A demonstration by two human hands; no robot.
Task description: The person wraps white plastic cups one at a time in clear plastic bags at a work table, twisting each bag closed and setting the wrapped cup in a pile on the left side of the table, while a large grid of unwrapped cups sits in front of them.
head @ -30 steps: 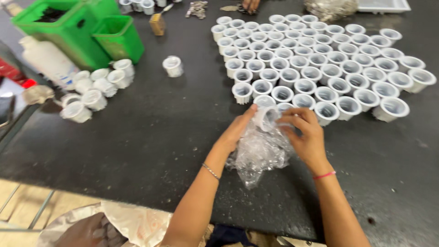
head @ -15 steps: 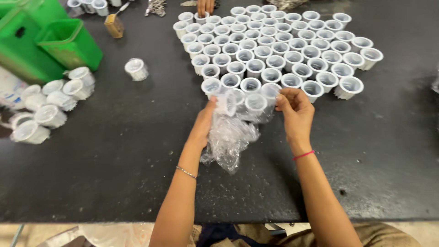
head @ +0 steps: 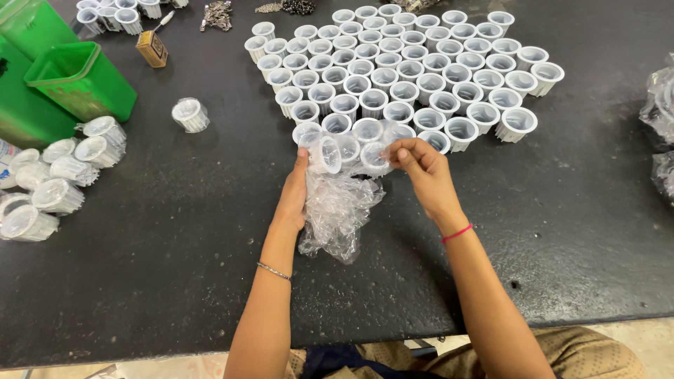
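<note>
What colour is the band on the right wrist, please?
Pink-red, seen in the head view: wrist band below the right hand.

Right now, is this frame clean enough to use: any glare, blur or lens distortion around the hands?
Head view: even overhead light, soft shadows on the black table; the crumpled clear plastic bag throws small glints that muddle the edges of the white cups inside it; left hand and right hand are sharp; the wide lens bows the table's near edge.
</note>
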